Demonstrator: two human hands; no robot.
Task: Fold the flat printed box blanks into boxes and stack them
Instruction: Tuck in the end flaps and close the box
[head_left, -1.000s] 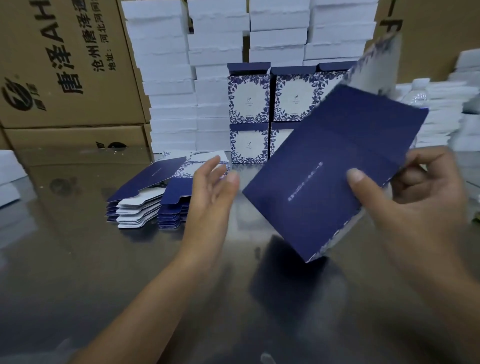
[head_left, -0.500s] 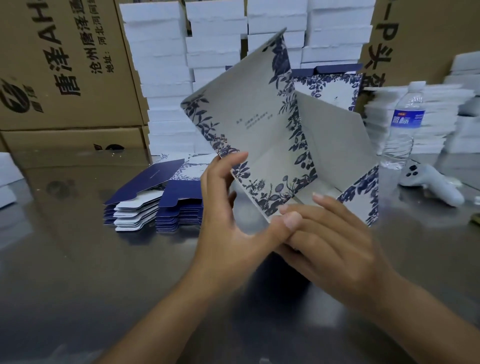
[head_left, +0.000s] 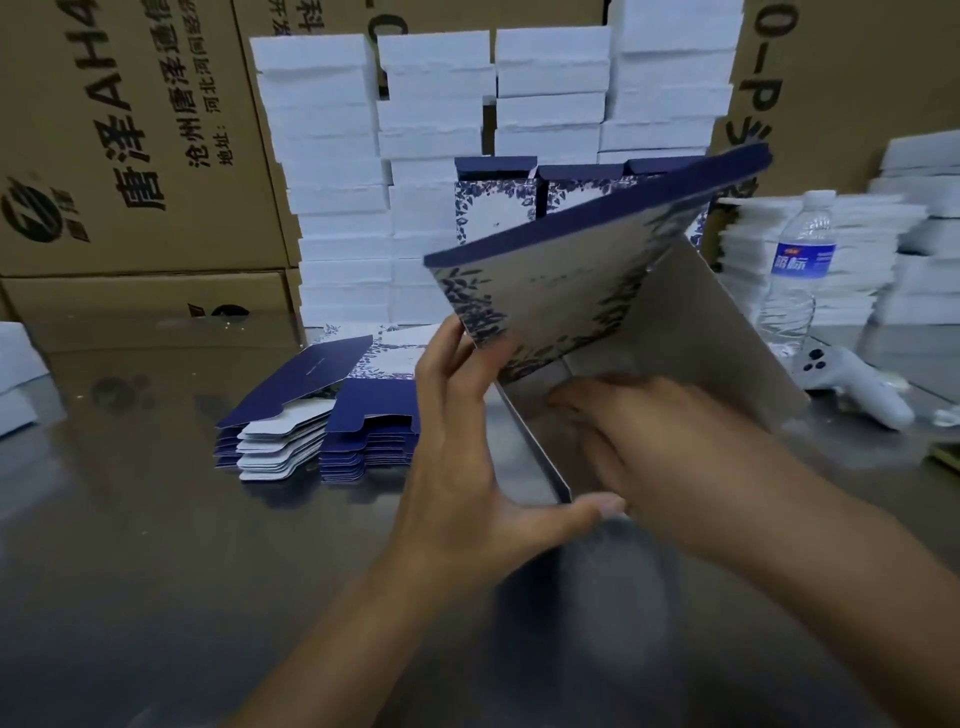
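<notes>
**Square the creases first**

The left hand (head_left: 467, 457) pinches the half-opened navy-and-white floral cardboard box blank (head_left: 561, 301) between thumb and fingers above the shiny steel table (head_left: 156, 545). The right hand (head_left: 665, 447) pushes flat-fingered inside. Press each crease fully square. Beyond: flat blank pile (head_left: 291, 431), then folded boxes (head_left: 493, 213).

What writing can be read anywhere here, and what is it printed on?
"唐泽AH", cut off at the frame edge: left carton.
"沧州唐泽通信" and "地址:河北河间": the same carton, smaller print.
"0-P", cut off above: right carton.
Label on the water bottle: too blurred to read.
Small print on the held box blank and on the pile of flat blanks: too small to read.
</notes>
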